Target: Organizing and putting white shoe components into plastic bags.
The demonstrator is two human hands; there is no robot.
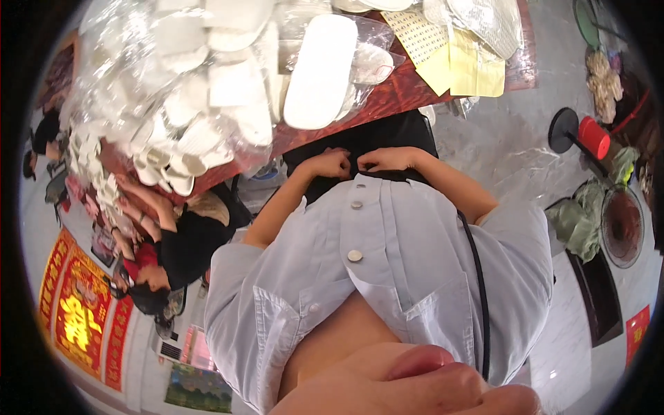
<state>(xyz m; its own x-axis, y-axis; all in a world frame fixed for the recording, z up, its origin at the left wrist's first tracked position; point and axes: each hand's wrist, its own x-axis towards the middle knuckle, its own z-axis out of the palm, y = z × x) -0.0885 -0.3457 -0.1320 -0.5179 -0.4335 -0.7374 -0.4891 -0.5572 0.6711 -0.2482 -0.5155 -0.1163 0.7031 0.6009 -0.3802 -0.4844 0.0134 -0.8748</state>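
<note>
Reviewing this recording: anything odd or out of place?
No obvious spill or damage. The yellow sheets lie askew at the edge of the table, overlapping untidily beside heaped white slippers. The left hand and right hand are at the waist, away from them.

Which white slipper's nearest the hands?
The large, flat, oblong white slipper, right of the clear-plastic-wrapped white pile: its rounded end is nearest the bare left hand; others lie farther.
</note>
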